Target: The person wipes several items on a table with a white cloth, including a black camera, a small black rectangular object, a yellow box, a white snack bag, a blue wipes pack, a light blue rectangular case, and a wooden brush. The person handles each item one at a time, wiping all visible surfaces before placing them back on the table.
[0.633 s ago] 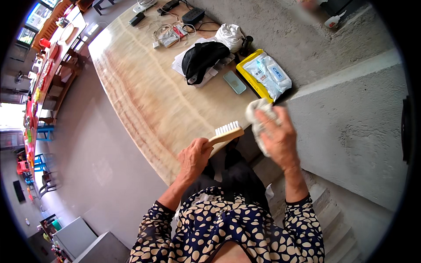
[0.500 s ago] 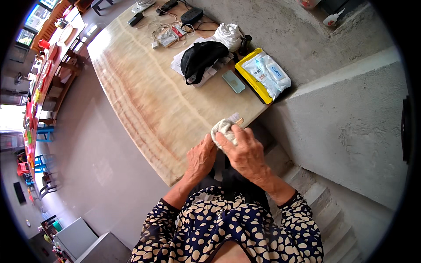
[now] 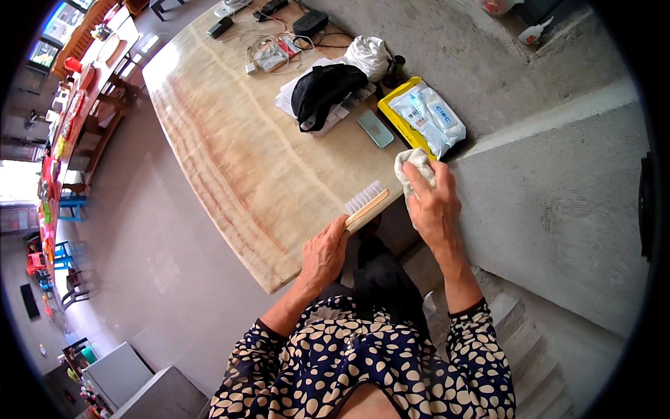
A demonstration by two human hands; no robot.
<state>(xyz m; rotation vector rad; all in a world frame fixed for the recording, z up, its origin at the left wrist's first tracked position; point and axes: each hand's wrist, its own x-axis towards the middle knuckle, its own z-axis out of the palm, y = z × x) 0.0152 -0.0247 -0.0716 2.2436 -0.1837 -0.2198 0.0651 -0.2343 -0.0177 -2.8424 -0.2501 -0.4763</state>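
Note:
Near the table's front edge, my left hand (image 3: 324,255) is closed round the end of a scrubbing brush (image 3: 368,204). The brush has a light wooden back and pale bristles, which face up and away to the left. My right hand (image 3: 435,202) grips a crumpled whitish cloth (image 3: 416,166) just past the table's right edge, close to the yellow-edged package. Cloth and brush are apart. A pale green phone (image 3: 375,129) lies on the table beyond the brush.
On the stone-patterned table (image 3: 237,146) are a black pouch (image 3: 324,91) on papers, a bundled white cloth (image 3: 367,57), tangled cables (image 3: 272,52) and a wipes package (image 3: 431,115) over a yellow tray. A grey concrete wall (image 3: 544,202) rises on the right, with steps (image 3: 523,335) below.
The cloth was over the brush between both hands. My right hand has moved it away to the right and farther out, uncovering the brush in my left hand.

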